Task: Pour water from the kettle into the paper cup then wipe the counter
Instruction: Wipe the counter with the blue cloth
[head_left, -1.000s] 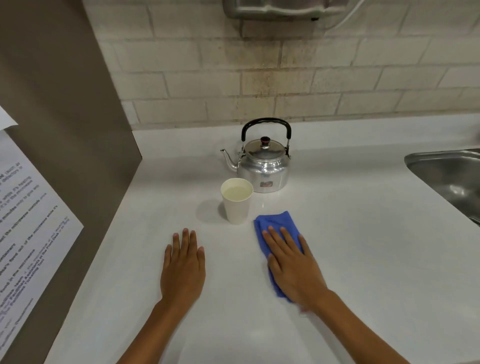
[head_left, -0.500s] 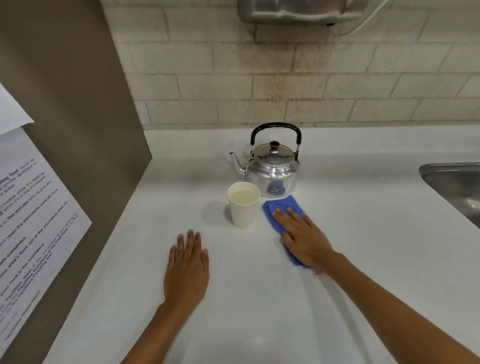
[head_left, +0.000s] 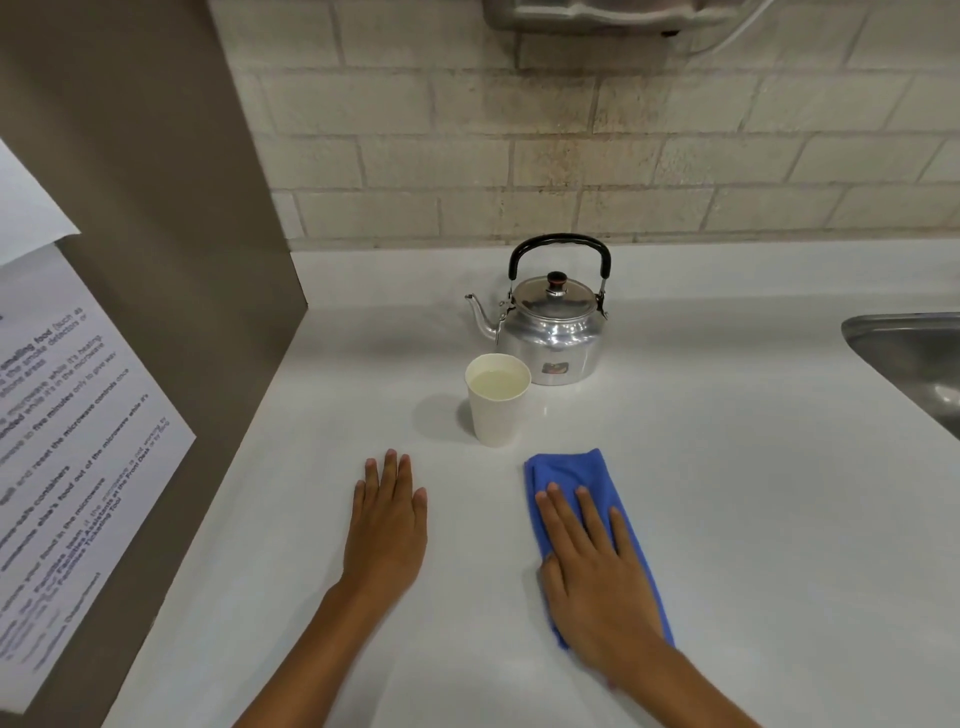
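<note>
A shiny metal kettle (head_left: 551, 332) with a black handle stands upright near the back of the white counter (head_left: 727, 519), spout to the left. Just in front of it is a white paper cup (head_left: 498, 400) holding water. A folded blue cloth (head_left: 576, 478) lies on the counter in front and to the right of the cup. My right hand (head_left: 597, 577) presses flat on the cloth, fingers spread. Left of it, my left hand (head_left: 387, 525) rests flat on the bare counter, holding nothing.
A brown side panel (head_left: 156, 208) with a printed paper notice (head_left: 67, 441) walls off the left. A steel sink (head_left: 914, 364) is set in at the right edge. A brick wall (head_left: 571, 156) runs along the back, with a metal fixture (head_left: 597, 13) mounted above.
My right hand has slid the blue cloth back toward me, away from the kettle and cup. My left hand has stayed flat in place.
</note>
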